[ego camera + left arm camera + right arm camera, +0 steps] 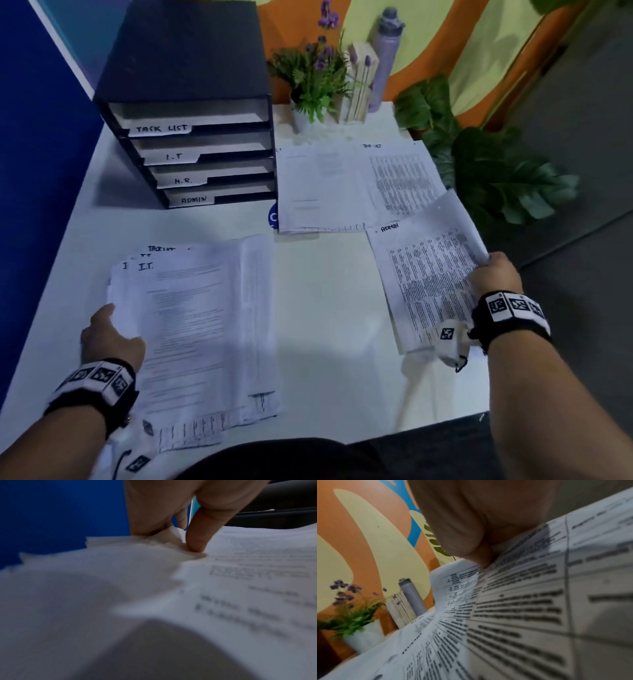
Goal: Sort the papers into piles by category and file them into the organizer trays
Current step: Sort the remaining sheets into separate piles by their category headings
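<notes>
Right hand [493,274]: pinches ADMIN sheet [424,284] at 3 o'clock edge; light, floppy
Left hand [111,337]: grips unsorted stack [191,329] at 9 o'clock

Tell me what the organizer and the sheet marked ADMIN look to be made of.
Organizer: probably plastic or coated board, matte black; its top shows dull scuffs and no glare. Sheet marked ADMIN: thin white printed paper, matte; it bends and curls where the right hand grips it.

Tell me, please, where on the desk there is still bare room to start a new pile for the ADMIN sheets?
Bare desk lies between the unsorted stack under the left hand and the ADMIN sheets in the right hand, and also in front of the organizer. The far right, by the sorted piles and plant, is crowded.
</notes>
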A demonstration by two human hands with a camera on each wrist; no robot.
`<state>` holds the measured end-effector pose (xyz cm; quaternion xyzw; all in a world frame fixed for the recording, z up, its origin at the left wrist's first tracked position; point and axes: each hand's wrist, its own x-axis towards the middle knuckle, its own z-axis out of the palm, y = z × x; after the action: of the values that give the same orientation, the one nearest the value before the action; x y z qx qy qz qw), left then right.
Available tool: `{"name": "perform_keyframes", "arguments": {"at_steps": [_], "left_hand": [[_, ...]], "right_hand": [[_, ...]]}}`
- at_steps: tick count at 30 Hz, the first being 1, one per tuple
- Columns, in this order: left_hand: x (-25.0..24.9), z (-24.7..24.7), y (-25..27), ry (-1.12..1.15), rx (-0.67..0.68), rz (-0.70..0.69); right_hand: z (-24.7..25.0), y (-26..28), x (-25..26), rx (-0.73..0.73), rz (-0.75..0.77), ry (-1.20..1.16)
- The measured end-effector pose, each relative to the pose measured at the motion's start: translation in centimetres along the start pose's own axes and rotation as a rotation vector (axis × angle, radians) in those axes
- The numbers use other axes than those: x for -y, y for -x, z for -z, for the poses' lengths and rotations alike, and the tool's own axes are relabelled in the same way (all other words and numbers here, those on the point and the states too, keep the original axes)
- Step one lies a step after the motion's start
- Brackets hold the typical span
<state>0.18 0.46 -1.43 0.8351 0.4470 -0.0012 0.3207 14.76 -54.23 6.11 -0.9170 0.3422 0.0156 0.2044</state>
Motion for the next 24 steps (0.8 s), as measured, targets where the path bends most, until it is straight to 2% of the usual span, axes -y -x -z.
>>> {"name": "perform_keyframes", "arguments": {"at_steps": [3,4,6,8,10,12,14,17,20,22,24], "left_hand": [[-0.4,0.1,-0.1,-0.055,0.018,0.019],[-0.4,0.1,-0.2,-0.072,0.029,0.027],[-0.7,0.2,-0.2,-0.090,0.037,0.049],[-0.8,0.3,-0.1,-0.102,0.036,0.064],[-0.9,0.4,-0.1,-0.101,0.037,0.074],[-0.9,0.5,-0.2,-0.052,0.044,0.060],[-0.4,0.7,-0.4,0.000,0.064,0.059],[-0.1,1.6,-0.3,0.090,0.090,0.137],[0.2,2.4,-0.4,0.193,0.119,0.207],[0.6,2.9,-0.8,0.217,0.142,0.215],[1.4,3.4,-1.1,0.198,0.202,0.183]], "right_hand": [[-0.4,0.0,-0.3,-0.165,0.046,0.197],[-0.8,0.5,0.1,-0.169,0.100,0.238],[-2.2,2.1,1.1,-0.067,0.235,0.301],[-4.4,4.1,1.7,0.116,0.331,0.359],[-6.3,5.4,1.9,0.284,0.346,0.396],[-7.1,6.0,1.8,0.387,0.312,0.405],[-6.8,6.0,1.6,0.381,0.291,0.359],[-6.2,6.4,2.0,0.325,0.296,0.297],[-6.9,8.2,4.6,0.355,0.413,0.290],[-8.4,10.6,7.0,0.434,0.555,0.103],[-10.1,14.1,9.4,0.596,0.652,-0.070]]}}
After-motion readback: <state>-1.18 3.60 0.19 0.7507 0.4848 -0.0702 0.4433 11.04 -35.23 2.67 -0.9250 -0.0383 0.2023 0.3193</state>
